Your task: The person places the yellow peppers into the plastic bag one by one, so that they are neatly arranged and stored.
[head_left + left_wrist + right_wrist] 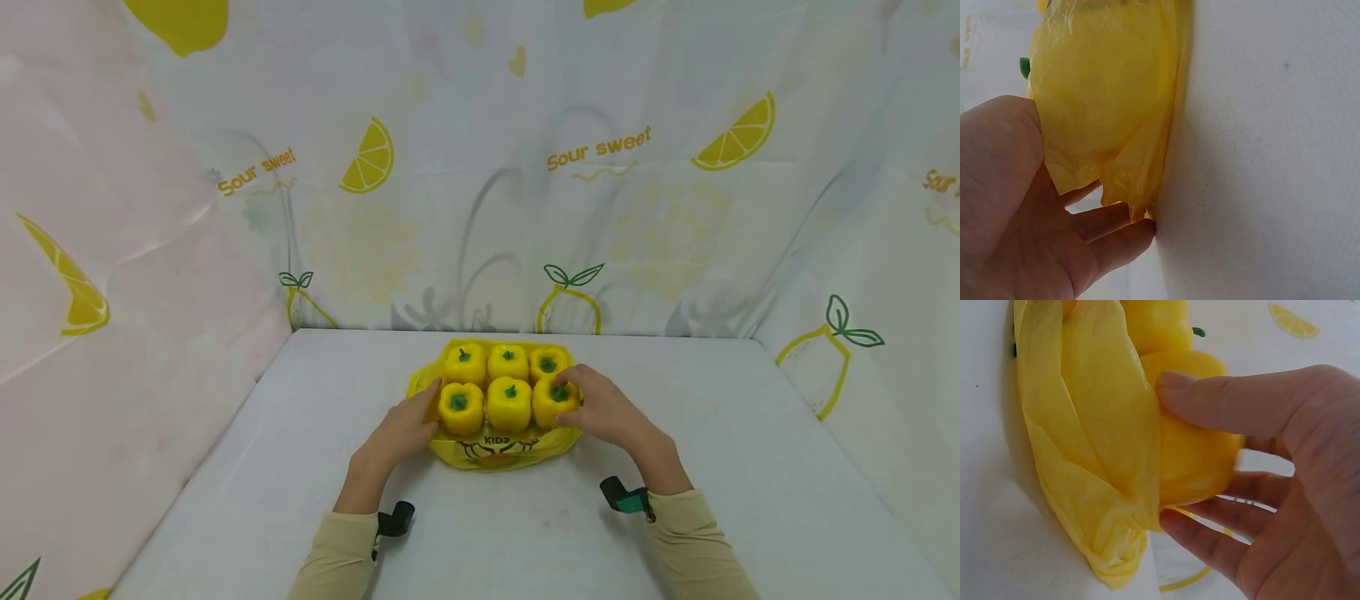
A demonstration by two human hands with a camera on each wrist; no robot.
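Observation:
Several yellow bell peppers with green stems stand upright in two rows on a yellow plastic bag [495,456], whose front edge bears printed letters. Against the bag's left side, my left hand [402,427] touches the plastic with loosely bent fingers, beside the front-left pepper [461,419]. In the left wrist view the bag's loose edge [1129,175] hangs over those fingers. My right hand [606,408] grips the front-right bell pepper [550,407]. The right wrist view has its thumb on the pepper's side [1194,450] and the fingers round the far side, next to the crumpled bag [1085,437].
The bag lies on a white table [510,533], toward its far edge. Behind and at both sides hangs a pale cloth [465,208] printed with lemons and words. A small dark camera [397,519] is strapped at the left wrist, another [618,493] at the right.

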